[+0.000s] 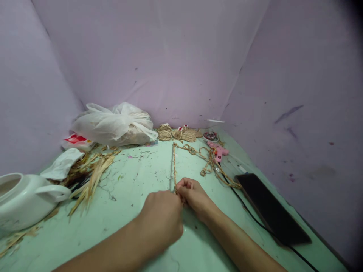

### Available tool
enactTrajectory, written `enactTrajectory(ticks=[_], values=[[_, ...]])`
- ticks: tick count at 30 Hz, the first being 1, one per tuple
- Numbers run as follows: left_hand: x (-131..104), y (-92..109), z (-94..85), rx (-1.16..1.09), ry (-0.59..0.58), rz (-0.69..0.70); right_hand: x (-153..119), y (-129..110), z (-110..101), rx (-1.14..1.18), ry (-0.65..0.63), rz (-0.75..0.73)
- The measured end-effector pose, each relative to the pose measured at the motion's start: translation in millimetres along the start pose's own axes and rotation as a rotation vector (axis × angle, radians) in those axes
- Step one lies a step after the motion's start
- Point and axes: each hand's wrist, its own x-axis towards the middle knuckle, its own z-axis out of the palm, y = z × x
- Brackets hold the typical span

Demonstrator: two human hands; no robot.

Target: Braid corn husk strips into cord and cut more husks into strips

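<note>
A thin tan braided cord [174, 164], which looks like plaited straw or fibre, runs straight down the table to my hands. My right hand [195, 196] pinches it between thumb and fingertips. My left hand [161, 215] is closed beside it, knuckles up, gripping the lower end; its fingertips are hidden behind the back of the hand. A short bit of the cord shows between the two hands. From its far end the cord bends right and lies in loose loops, reaching the black tablet-like device.
A white jug [25, 200] stands at left near loose straw strips [95, 177]. Behind are a white plastic bag [116, 124] and small woven pieces [187, 134]. At right lie a pink glue gun [218, 150], the black flat device [272, 207] and a black cable [249, 213].
</note>
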Motion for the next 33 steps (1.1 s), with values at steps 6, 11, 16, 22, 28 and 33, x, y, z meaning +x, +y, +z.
enactTrajectory(ticks=[6,11,16,22,28,33], values=[[30.4,-17.1,-21.6,-0.595,-0.043,-0.295,4.3,4.0,2.2,-0.005,-0.024,0.011],[39.0,-25.0,-7.6,-0.828,-0.336,-0.253,6.3,5.7,1.2,0.034,-0.041,-0.045],[40.7,-29.5,-13.7,-0.701,-0.306,-0.242,8.4,6.9,-6.4,-0.158,-0.088,-0.155],[41.9,-33.4,-13.6,-0.551,-0.335,-0.146,11.2,10.9,-8.2,-0.163,-0.099,-0.189],[44.8,-42.1,-12.1,-0.328,-0.248,-0.097,9.5,6.7,-6.5,-0.117,-0.096,-0.130],[40.2,-35.5,-23.7,-0.529,-0.220,-0.229,8.6,4.9,-5.9,-0.056,-0.087,-0.103]])
